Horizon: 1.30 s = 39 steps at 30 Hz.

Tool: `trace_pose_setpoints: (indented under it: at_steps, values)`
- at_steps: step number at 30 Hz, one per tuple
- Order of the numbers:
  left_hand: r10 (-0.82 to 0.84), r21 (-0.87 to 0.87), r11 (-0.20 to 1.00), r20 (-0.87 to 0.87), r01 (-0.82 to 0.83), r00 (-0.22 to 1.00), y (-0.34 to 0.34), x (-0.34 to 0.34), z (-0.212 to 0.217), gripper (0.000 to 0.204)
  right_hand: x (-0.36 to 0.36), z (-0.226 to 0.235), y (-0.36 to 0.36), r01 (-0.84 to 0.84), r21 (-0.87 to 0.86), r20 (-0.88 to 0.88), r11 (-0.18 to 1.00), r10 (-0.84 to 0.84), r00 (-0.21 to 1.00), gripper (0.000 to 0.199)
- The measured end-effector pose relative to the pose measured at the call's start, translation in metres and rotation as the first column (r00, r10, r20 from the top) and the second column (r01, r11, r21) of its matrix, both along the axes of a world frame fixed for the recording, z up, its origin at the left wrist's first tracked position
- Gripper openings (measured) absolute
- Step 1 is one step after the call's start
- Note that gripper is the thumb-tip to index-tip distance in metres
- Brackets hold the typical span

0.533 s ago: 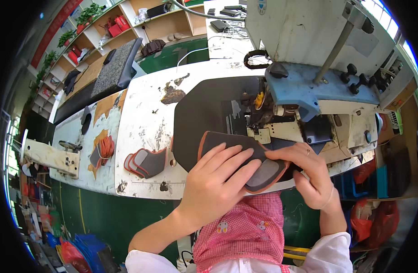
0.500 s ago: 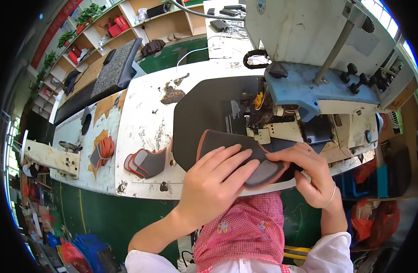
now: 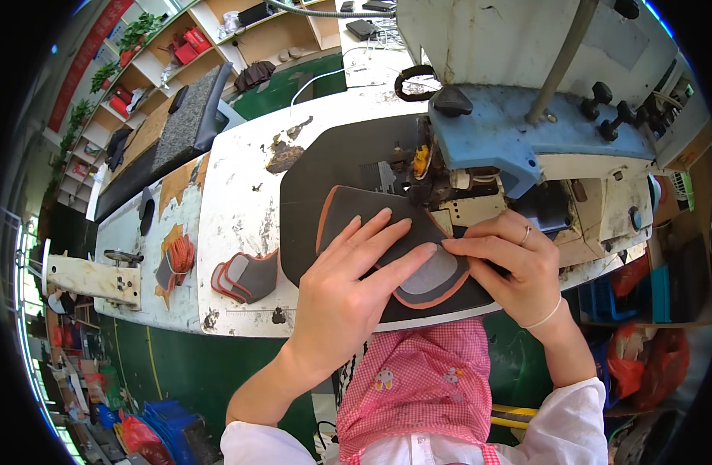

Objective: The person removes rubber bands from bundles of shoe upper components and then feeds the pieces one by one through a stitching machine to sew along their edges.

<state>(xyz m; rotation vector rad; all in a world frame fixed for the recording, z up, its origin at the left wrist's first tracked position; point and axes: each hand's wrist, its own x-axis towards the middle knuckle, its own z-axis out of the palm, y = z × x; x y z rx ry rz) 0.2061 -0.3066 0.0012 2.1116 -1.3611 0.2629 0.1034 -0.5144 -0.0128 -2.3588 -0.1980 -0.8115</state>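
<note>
Dk-grey piece (image 3: 429, 271) w/ orange-trimmed edge & lighter-grey patch lies on the dark plate (image 3: 313, 167) of the sewing machine (image 3: 488, 139), slightly aslant, near end close to the front edge of the white counter (image 3: 236, 190). L hand (image 3: 344, 291) lies across its L part, palm down, fingers spread; that grip is wide open, resting on top rather than clasping. R hand (image 3: 515, 260) has its grip closed, thumb & fingertips pinching the R edge beside the patch. Far edge runs up next to the needle area; poor view there, so can't tell if it's under the foot. Room to shift is on the L: flat dark plate, then white counter as far as a small stack of orange-edged pieces (image 3: 251, 277) near the front edge. R side is tight, machine body close by the R hand. Farther L, on a 2nd counter (image 3: 127, 242), a tied bundle (image 3: 179, 260) of orange-edged bits. Containers: blue basket (image 3: 604, 301) at R, red plastic bags (image 3: 662, 376) below it; blue crates (image 3: 166, 426) on floor, lower L, w/ a red bag (image 3: 141, 442) alongside; back shelving (image 3: 143, 66) holds red boxes (image 3: 189, 48) etc.
</note>
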Motion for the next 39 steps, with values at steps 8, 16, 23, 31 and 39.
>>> trace_pose_setpoints:
  at_steps: [8,16,23,31,39]
  values:
    - [-0.006,0.039,0.999,0.027,0.005,1.000,0.000,0.004,0.002,0.049,0.000,0.002,0.001,0.003,-0.005,-0.016,1.000,-0.003,1.000,0.032]
    - [-0.116,0.100,0.988,0.002,0.115,0.993,0.006,0.017,0.009,0.047,-0.015,0.001,-0.011,-0.057,-0.022,-0.024,0.998,0.056,0.998,0.033]
    - [-0.155,0.094,0.983,-0.047,0.159,0.987,0.010,0.031,0.008,0.043,-0.015,-0.004,-0.012,-0.068,-0.049,0.030,0.996,0.070,0.997,0.032]
    - [-0.207,0.086,0.975,0.018,0.205,0.978,0.010,0.048,0.007,0.041,-0.015,-0.007,-0.012,-0.060,-0.059,0.048,0.996,0.062,0.997,0.032]
    - [-0.212,0.119,0.973,0.119,0.198,0.970,0.008,0.059,0.009,0.043,-0.016,-0.007,-0.012,-0.049,-0.062,0.063,0.997,0.053,0.997,0.034]
